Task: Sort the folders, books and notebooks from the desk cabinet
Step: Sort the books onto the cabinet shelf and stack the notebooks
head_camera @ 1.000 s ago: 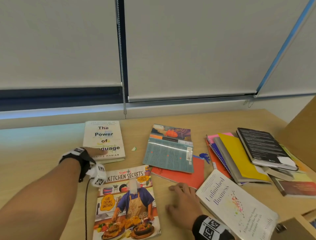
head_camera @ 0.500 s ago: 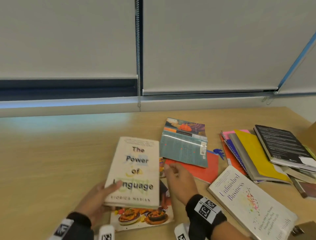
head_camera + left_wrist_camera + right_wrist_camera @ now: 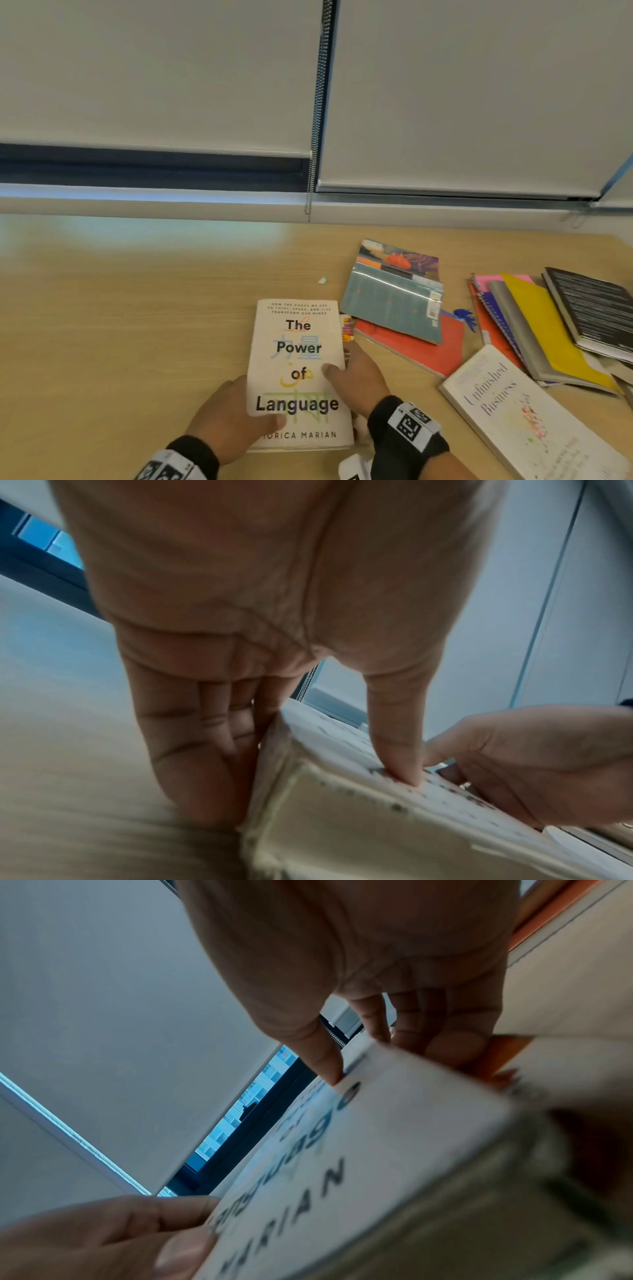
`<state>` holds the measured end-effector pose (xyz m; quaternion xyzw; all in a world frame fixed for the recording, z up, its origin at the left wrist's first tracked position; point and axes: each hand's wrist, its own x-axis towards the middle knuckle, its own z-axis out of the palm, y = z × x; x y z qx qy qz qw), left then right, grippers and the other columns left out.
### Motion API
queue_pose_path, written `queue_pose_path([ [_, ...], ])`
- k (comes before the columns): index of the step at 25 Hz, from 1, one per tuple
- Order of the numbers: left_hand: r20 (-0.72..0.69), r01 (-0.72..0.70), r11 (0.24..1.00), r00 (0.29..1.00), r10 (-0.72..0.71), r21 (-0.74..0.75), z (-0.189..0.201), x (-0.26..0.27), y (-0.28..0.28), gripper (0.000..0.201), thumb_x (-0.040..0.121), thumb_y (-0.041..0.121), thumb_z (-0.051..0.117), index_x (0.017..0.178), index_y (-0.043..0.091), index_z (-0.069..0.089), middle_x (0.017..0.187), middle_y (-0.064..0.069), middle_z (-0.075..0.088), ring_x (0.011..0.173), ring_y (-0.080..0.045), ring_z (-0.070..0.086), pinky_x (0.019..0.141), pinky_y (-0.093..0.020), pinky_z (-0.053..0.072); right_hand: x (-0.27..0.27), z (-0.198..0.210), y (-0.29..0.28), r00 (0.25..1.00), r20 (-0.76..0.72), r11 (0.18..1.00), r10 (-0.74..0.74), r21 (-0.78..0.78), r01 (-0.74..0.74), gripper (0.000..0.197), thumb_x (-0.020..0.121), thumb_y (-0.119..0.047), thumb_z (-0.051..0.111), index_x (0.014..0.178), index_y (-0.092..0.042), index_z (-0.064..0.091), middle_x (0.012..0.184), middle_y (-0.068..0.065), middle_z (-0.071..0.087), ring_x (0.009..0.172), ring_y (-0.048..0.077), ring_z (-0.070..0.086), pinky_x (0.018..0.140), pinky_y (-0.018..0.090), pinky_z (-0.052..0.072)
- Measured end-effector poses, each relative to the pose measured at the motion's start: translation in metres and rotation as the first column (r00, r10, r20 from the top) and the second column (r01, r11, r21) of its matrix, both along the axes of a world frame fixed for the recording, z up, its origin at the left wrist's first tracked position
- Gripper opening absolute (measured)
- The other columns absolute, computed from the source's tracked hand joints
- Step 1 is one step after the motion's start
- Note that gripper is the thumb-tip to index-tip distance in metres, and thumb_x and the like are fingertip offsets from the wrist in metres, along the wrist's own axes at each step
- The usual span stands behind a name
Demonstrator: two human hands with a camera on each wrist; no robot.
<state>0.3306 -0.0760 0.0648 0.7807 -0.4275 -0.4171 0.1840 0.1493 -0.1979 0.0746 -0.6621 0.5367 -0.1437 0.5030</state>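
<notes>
A white book titled "The Power of Language" (image 3: 298,373) lies at the near middle of the wooden desk (image 3: 120,325), on top of the cookbook (image 3: 346,329), of which only a thin strip shows. My left hand (image 3: 239,411) grips its lower left corner, thumb (image 3: 394,737) on the cover and fingers (image 3: 205,750) along the spine side. My right hand (image 3: 352,373) pinches the right edge, thumb (image 3: 318,1056) on top and fingers (image 3: 445,1031) under. Both wrist views show the book (image 3: 342,818) (image 3: 377,1150) close up and blurred.
A teal book (image 3: 394,301) rests on a red notebook (image 3: 421,346) just right of my hands. "Unfinished Business" (image 3: 520,411) lies near right. A fanned pile with a yellow folder (image 3: 548,329), spiral notebook (image 3: 493,308) and black book (image 3: 596,308) fills the far right. Window blinds (image 3: 154,68) stand behind.
The white book came from the back left of the desk onto the cookbook, carried by my left hand. My right hand left the desk and took the book's right edge.
</notes>
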Motion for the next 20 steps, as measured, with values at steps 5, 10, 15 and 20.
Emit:
queue_pose_path([
  [5, -0.031, 0.015, 0.997, 0.999, -0.013, 0.074, 0.012, 0.003, -0.011, 0.046, 0.062, 0.057, 0.079, 0.101, 0.037, 0.065, 0.091, 0.023, 0.072, 0.085, 0.003, 0.067, 0.082, -0.023, 0.054, -0.017, -0.001, -0.014, 0.998, -0.008, 0.995, 0.067, 0.078, -0.066, 0.018, 0.091, -0.024, 0.059, 0.104, -0.034, 0.049, 0.11, -0.006, 0.066, 0.094, 0.011, 0.065, 0.068, 0.018, 0.052],
  [10, 0.214, -0.055, 0.991, 0.976, 0.028, 0.125, 0.018, -0.015, -0.031, 0.091, 0.059, 0.067, 0.071, 0.135, 0.027, 0.042, 0.126, 0.006, 0.052, 0.115, -0.014, 0.053, 0.096, -0.033, 0.047, -0.036, -0.003, -0.055, 1.0, 0.016, 0.997, 0.016, 0.079, -0.017, 0.037, 0.089, -0.028, 0.062, 0.125, -0.021, 0.055, 0.11, -0.003, 0.065, 0.09, 0.011, 0.061, 0.076, 0.026, 0.051],
  [15, 0.307, 0.057, 0.973, 0.951, 0.015, -0.224, 0.053, -0.072, -0.105, 0.073, 0.081, 0.057, 0.063, 0.143, 0.035, 0.032, 0.141, 0.004, 0.035, 0.131, -0.018, 0.034, 0.108, -0.038, 0.036, -0.087, 0.01, -0.139, 0.846, 0.183, 0.863, -0.501, 0.035, 0.504, 0.055, 0.089, -0.021, 0.063, 0.139, -0.017, 0.039, 0.122, 0.004, 0.053, 0.107, 0.024, 0.056, 0.091, 0.037, 0.05],
  [20, -0.249, -0.037, 0.973, 0.968, -0.022, -0.229, 0.046, -0.128, -0.206, 0.039, 0.085, 0.035, 0.069, 0.12, 0.03, 0.052, 0.118, -0.001, 0.06, 0.103, -0.013, 0.06, 0.094, -0.035, 0.05, -0.131, -0.015, -0.229, 0.772, 0.159, 0.775, -0.616, 0.302, 0.556, 0.063, 0.084, -0.022, 0.065, 0.139, -0.006, 0.039, 0.119, 0.019, 0.062, 0.093, 0.034, 0.065, 0.073, 0.037, 0.054],
])
